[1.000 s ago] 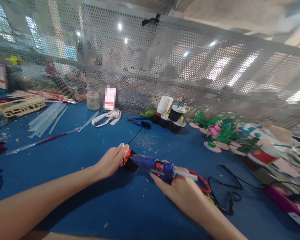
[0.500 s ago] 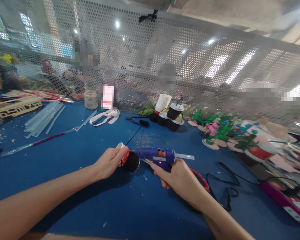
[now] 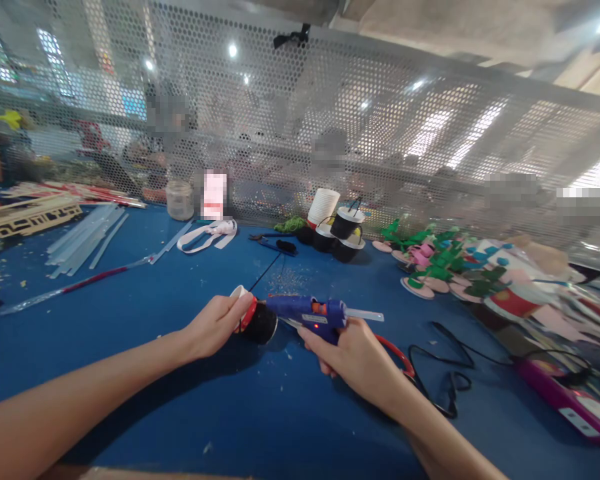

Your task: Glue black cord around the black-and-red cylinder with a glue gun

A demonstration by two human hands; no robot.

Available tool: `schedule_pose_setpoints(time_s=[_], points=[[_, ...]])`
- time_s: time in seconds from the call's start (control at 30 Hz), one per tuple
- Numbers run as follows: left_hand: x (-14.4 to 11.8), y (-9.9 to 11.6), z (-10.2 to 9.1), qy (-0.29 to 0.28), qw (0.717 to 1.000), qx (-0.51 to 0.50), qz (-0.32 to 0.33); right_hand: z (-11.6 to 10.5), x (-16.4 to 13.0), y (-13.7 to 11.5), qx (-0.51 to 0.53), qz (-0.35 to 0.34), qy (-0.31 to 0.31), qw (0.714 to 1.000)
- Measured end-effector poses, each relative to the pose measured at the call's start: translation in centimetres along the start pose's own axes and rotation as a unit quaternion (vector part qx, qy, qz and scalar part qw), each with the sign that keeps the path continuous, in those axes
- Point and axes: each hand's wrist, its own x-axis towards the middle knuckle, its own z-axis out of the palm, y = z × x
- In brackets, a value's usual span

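My left hand (image 3: 217, 325) is closed around a small paper cup (image 3: 261, 323), tipped on its side. Black yarn wraps the cup's lower part, and some red shows beside my fingers. A strand of black yarn (image 3: 265, 273) runs from the cup back across the table. My right hand (image 3: 347, 347) grips a blue glue gun (image 3: 305, 309) with a lit red light and a clear glue stick out of its rear. Its nozzle is at the cup's yarn-covered side; contact is hard to tell. Beneath that hand, scissors with a red handle (image 3: 397, 353) are partly hidden.
Behind stand yarn-wrapped cups (image 3: 347, 222), a stack of white cups (image 3: 323, 207), and a glass jar (image 3: 180, 200). Glue sticks (image 3: 85, 237) lie left. Craft flowers (image 3: 430, 263) and a purple power strip (image 3: 563, 400) with black cable are right. A perforated metal screen (image 3: 260, 133) closes the back.
The view has shifted slightly, so everything sits a little further left. Both hands keep their grips, and the glue gun stays at the cup.
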Motion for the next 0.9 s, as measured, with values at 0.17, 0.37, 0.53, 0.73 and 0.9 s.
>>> schedule_pose_setpoints(time_s=[0.17, 0.37, 0.53, 0.73, 0.9], points=[[0.2, 0.0, 0.1, 0.006, 1.0, -0.028, -0.005, -0.1, -0.4, -0.5, 0.006, 0.001, -0.008, 1.0], [0.4, 0.1, 0.4, 0.004, 0.996, -0.084, -0.022, -1.4, 0.3, 0.2, 0.101, 0.016, 0.043, 0.994], [0.2, 0.2, 0.3, 0.014, 0.998, -0.059, -0.017, -3.6, 3.5, 2.5, 0.094, 0.012, 0.189, 0.977], [-0.2, 0.2, 0.2, 0.013, 0.999, -0.029, 0.005, -4.3, 7.9, 5.7, -0.078, 0.098, 0.175, 0.977], [-0.4, 0.5, 0.1, 0.01, 1.0, -0.01, 0.011, -3.7, 9.3, 6.3, -0.149, 0.124, 0.183, 0.964]])
